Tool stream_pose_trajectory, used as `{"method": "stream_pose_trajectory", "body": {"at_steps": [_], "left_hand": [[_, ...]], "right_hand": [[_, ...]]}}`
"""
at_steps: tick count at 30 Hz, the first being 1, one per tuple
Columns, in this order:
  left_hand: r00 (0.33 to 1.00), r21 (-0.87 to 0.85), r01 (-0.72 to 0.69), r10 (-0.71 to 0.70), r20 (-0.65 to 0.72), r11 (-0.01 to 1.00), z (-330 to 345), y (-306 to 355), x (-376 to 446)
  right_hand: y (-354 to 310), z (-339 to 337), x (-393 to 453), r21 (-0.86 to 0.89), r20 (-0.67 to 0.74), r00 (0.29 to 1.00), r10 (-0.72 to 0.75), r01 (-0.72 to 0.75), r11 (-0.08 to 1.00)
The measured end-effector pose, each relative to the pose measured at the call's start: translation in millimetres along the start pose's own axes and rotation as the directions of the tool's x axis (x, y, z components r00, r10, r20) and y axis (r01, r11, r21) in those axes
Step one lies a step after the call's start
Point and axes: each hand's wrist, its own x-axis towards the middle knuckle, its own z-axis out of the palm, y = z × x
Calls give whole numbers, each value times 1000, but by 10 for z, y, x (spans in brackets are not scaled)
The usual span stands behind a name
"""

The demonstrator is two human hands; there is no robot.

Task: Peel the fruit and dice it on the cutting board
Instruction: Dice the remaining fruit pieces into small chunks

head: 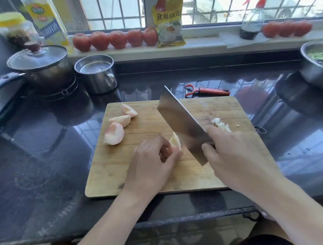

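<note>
Head view: on the wooden cutting board (pixel 122 173) the left hand (pixel 151 166) has its grip curled round a peeled fruit wedge (pixel 175 143), pinched between thumb and fingertips near the board's middle. The right hand (pixel 233 154) has its grip wrapped round the handle of a cleaver (pixel 181 123), whose broad blade slants up and away, its flat side just beside the wedge on the right. Three more peeled wedges (pixel 119 124) lie at the board's far left, well apart from both hands. Small cut scraps (pixel 219 124) sit beyond the right hand. A red peeler (pixel 205 90) lies on the dark bench (pixel 46 147) behind the board. On the windowsill a yellow packet (pixel 169 22) reads "食用碱面".
</note>
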Motion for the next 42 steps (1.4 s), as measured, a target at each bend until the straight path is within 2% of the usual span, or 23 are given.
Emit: {"method": "stream_pose_trajectory", "body": {"at_steps": [4,7,15,29,31,37,42], "left_hand": [[999,46,-47,47,0,998,-4,-6,2],[1000,54,-26,27,-4,998,11,-28,-1],[998,83,-31,34,-44,996,53,-69,18],[1000,57,10,-9,-26,998,82,-69,92],[1000,45,7,-7,-14,999,78,-67,101],[999,28,29,-28,-38,999,58,-38,52],[973,61,197,-187,-132,979,-76,-65,97]], "right_hand": [[46,14,11,40,5,1000,16,-17,999],[69,-26,-23,77,-36,998,-58,60,995],[89,-72,-21,-56,18,993,-118,119,991],[-78,-100,-80,-217,192,981,-19,61,974],[-161,-24,-68,-191,216,976,-40,82,978],[-141,100,111,-111,132,989,-72,87,990],[53,-111,77,188,115,993,-8,-14,982]]}}
